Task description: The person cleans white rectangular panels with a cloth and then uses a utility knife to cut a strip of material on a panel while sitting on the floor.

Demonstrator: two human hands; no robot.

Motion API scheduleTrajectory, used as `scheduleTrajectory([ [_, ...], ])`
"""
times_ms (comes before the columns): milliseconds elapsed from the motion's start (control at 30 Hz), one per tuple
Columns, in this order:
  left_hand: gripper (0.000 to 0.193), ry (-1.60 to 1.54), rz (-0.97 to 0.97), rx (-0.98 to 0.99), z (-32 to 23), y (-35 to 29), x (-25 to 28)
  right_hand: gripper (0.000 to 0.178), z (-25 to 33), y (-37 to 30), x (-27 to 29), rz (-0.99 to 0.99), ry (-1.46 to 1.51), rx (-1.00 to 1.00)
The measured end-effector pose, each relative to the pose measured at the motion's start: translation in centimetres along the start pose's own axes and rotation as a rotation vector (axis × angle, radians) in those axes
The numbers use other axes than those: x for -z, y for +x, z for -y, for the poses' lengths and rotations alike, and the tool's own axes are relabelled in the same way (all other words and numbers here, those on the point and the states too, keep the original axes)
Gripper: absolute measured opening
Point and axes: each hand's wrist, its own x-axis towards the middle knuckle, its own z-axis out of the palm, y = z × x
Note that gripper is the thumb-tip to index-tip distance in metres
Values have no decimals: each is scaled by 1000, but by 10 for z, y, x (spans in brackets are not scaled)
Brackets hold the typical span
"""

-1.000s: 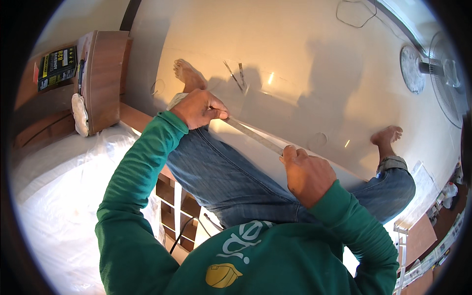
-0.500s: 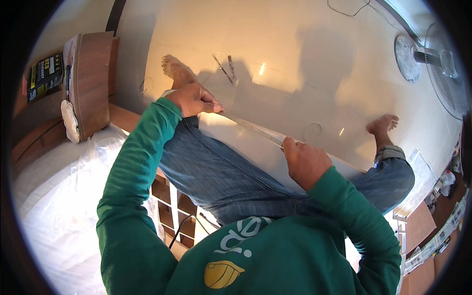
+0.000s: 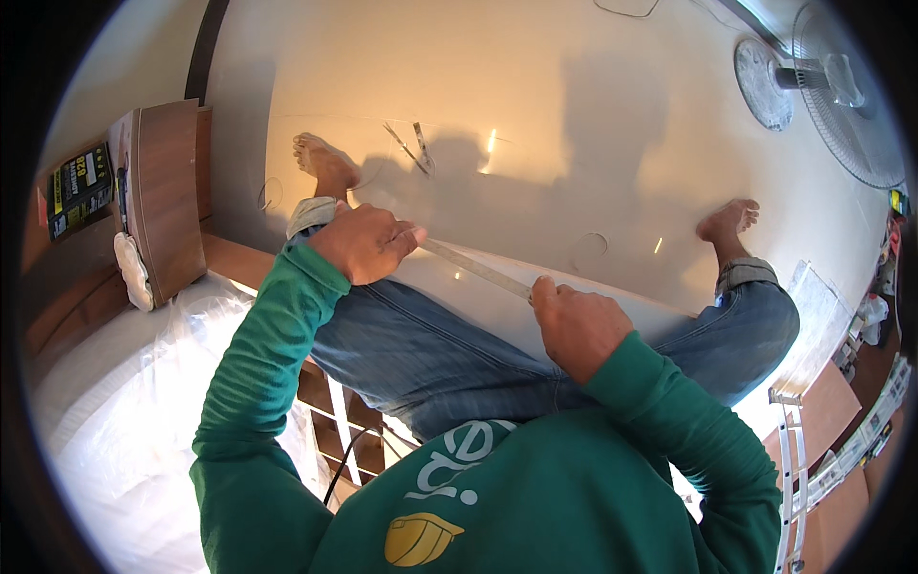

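Still grips the thin pale strip [image 3: 475, 266] between closed left hand [image 3: 368, 246] and closed right hand [image 3: 583, 330], turned broader-faced to view than half a second ago.

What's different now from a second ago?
The head camera's view shifted, so the fan slid left and up in the picture. Nothing was grabbed or let go: the left hand and right hand still hold the thin strip between them. The slim things still lie on the floor.
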Motion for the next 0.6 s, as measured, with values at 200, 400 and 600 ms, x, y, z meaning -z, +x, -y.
scheduleTrajectory([
  [200,65,107,52,37,-9,24,-9,11,-18,18,-12,71,-10,-38],
  [400,66,-2,114,-27,-18,16,-14,17,-13,-4,1,105,56,-91],
  [600,60,164,115,-157,-52,28,-6,23,-45,-5,-35,-68,79,-26],
])
